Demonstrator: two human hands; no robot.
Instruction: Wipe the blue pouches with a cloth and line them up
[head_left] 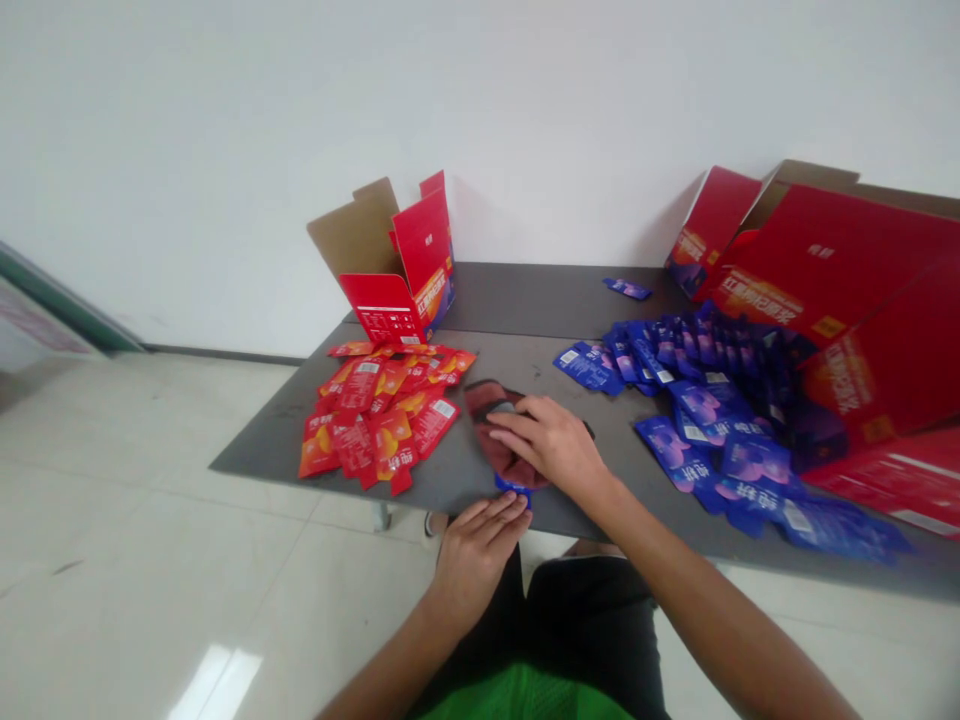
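Note:
My right hand (551, 440) lies palm down, fingers stretched, on a dark red pouch (489, 408) in the middle of the grey table (540, 300). My left hand (476, 550) hangs at the table's near edge, fingers together, its tips touching a small blue packet (512, 487) that peeks out from under the right hand. Whether the left hand grips that packet is hidden. A heap of red sachets (382, 410) lies to the left of the hands. A heap of blue sachets (712, 410) lies to the right.
A small red carton (405, 270) stands open at the back left of the table. Larger red cartons (832, 290) lie open along the right side. One blue sachet (627, 289) lies alone at the back. White wall behind, pale tiled floor to the left.

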